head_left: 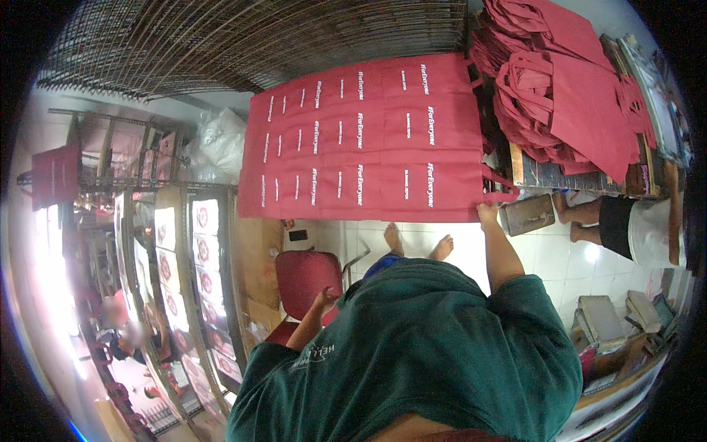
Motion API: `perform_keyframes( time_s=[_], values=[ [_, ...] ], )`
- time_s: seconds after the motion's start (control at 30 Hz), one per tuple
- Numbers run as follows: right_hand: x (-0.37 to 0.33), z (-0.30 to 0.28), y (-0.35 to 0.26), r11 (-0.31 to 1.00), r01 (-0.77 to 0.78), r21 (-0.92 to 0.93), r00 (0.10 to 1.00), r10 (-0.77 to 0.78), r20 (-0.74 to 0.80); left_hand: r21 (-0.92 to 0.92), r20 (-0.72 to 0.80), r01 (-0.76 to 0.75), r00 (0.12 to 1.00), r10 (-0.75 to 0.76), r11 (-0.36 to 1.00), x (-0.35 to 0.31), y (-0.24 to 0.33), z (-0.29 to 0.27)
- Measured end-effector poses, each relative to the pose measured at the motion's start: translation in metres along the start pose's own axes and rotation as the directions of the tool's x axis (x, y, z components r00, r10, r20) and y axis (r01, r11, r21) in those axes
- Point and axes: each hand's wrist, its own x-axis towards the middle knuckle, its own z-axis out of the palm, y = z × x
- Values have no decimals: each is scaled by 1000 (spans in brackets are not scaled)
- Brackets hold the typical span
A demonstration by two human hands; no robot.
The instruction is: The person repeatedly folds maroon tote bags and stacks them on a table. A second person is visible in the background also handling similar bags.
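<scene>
Red cloth bags [375, 147] with white print lie overlapped in rows across the surface in front of me. My right hand [487, 213] is closed on the near right corner of a bag, just below its red handle loop [502, 194]. Off to the left, my left hand [323, 300] hangs over the seat of a red chair [309, 276], holding nothing, its fingers loosely apart. A thick pile of red bags [589, 96] with tangled handles rests on the stand to the right. How many layers lie under the top bags is hidden.
A dark wire rack [258, 44] spans the far side. Clear plastic bags [219, 140] sit at its left. Printing frames [177, 265] line the left wall. Another person's legs [589, 221] stand at right, beside a grey box [529, 215]; more grey boxes [604, 320] are lower right.
</scene>
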Motion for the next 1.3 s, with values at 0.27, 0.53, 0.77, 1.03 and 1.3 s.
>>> perform_keyframes(
  time_s=[0.27,0.53,0.77,1.03,1.3],
  values=[
    [-1,-5,-17,977,21,-210,992,-47,-116,323,-119,-355,904,410,877,-106,182,73],
    [16,2,8,993,34,-115,986,-51,-156,40,-54,-398,915,400,916,-11,119,53],
    [11,-2,-12,997,21,-71,984,-34,-176,241,15,-381,921,389,892,-42,127,40],
    [0,3,-23,990,-42,-133,988,21,-154,428,99,-469,874,475,773,-41,128,35],
    [-30,-36,-61,847,-295,-442,943,183,-279,248,112,-562,826,553,789,8,130,28]
  ],
)
